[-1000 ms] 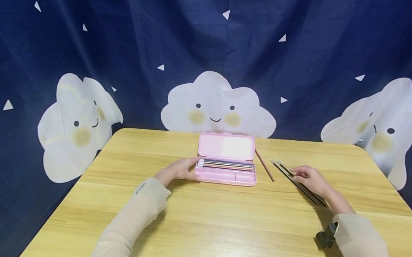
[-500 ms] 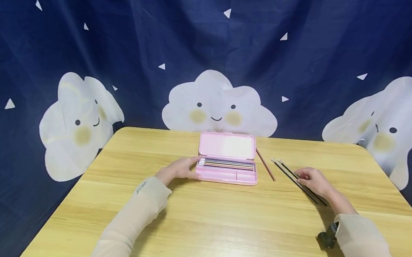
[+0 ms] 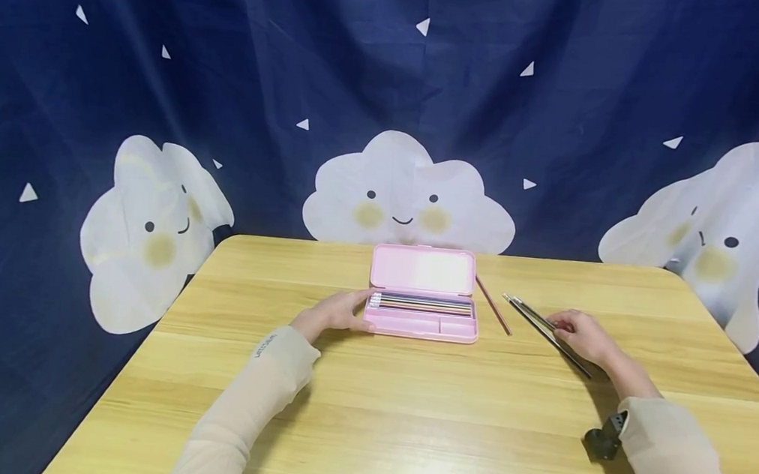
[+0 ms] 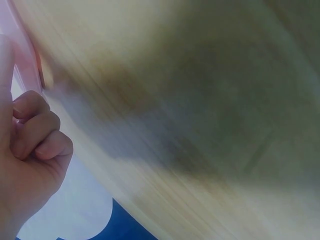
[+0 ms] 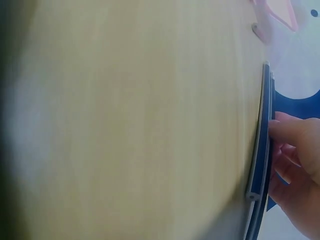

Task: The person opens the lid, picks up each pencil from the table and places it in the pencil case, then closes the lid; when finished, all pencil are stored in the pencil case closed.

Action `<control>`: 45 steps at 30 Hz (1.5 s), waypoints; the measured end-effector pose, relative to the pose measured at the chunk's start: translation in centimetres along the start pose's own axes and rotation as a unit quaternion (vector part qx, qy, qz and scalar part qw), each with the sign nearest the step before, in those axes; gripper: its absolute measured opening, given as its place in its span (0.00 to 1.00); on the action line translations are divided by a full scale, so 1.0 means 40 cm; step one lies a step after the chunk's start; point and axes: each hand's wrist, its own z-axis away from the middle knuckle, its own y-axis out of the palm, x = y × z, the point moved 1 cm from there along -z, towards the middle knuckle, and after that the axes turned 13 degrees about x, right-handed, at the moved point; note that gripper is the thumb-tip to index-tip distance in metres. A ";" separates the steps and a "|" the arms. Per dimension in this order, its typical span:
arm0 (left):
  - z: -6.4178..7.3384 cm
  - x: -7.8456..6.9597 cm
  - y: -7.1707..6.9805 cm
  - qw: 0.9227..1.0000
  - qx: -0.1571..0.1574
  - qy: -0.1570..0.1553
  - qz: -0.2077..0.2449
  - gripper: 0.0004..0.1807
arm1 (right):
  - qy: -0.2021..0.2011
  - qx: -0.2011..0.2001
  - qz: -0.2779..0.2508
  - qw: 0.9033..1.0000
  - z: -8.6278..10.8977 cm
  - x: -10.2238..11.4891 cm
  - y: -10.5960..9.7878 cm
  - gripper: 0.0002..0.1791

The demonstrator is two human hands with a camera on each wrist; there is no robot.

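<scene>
An open pink pencil case (image 3: 405, 330) lies on the table with several pencils (image 3: 424, 305) along its rear compartment. My left hand (image 3: 335, 312) holds the case at its left end, thumb at the front corner; the left wrist view has curled fingers (image 4: 42, 127) beside the pink edge. Off to the right, my right hand (image 3: 581, 337) pinches a dark pencil (image 3: 532, 310) between thumb and fingers. Another dark pencil (image 3: 572, 358) lies close alongside it. The two overlap in the right wrist view, where the thumb (image 5: 287, 131) presses on the dark pencils (image 5: 261, 150).
A reddish pencil (image 3: 493, 306) rests on the table between the case and the dark pencils. The lid (image 3: 422, 269) of the case is folded back near the table's far edge. A dark blue curtain (image 3: 265, 69) with clouds hangs behind. A black wrist camera (image 3: 604, 440) sits under the right sleeve.
The pinched dark pencil has shifted against the other one, so the gap between them has narrowed. My right hand has moved slightly; my left hand stays on the case.
</scene>
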 end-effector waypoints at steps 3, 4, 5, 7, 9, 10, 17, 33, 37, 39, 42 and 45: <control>0.000 -0.001 0.000 1.000 0.001 -0.001 0.001 0.46 | 0.002 -0.010 -0.006 1.000 -0.001 0.003 0.001 0.10; 0.001 -0.002 0.000 1.000 0.001 -0.001 0.001 0.46 | 0.001 -0.014 -0.007 1.000 -0.002 0.004 0.001 0.09; 0.001 -0.002 -0.001 1.000 0.001 -0.002 0.001 0.46 | -0.001 -0.020 -0.007 1.000 -0.003 0.005 0.000 0.09; 0.001 -0.004 -0.001 1.000 0.002 -0.005 0.000 0.46 | -0.005 -0.032 -0.009 0.999 -0.005 0.009 -0.002 0.09; 0.002 -0.004 -0.001 1.000 0.003 -0.007 0.001 0.46 | -0.011 -0.043 -0.007 0.999 -0.009 0.016 -0.005 0.10; 0.002 -0.003 0.000 1.000 0.004 -0.009 -0.001 0.46 | -0.013 -0.047 -0.006 0.999 -0.012 0.020 -0.006 0.10; 0.000 0.001 0.000 1.000 0.003 -0.004 -0.001 0.46 | -0.028 -0.051 -0.020 0.998 -0.048 0.064 0.002 0.10; -0.004 -0.005 -0.004 1.000 0.000 -0.005 -0.005 0.46 | -0.093 -0.036 -0.034 0.994 -0.161 0.188 0.059 0.11; -0.002 -0.009 -0.007 1.000 0.000 0.002 -0.005 0.46 | -0.128 -0.018 0.003 0.992 -0.192 0.229 0.071 0.12; -0.001 -0.009 -0.007 1.000 0.001 0.002 -0.007 0.46 | -0.147 -0.008 0.027 0.989 -0.208 0.247 0.080 0.13; 0.000 -0.008 -0.007 1.000 0.001 0.002 -0.003 0.46 | -0.175 -0.003 0.054 0.983 -0.234 0.274 0.095 0.12; -0.001 -0.006 -0.006 1.000 0.001 -0.002 -0.005 0.46 | -0.197 0.000 0.052 0.979 -0.258 0.301 0.110 0.11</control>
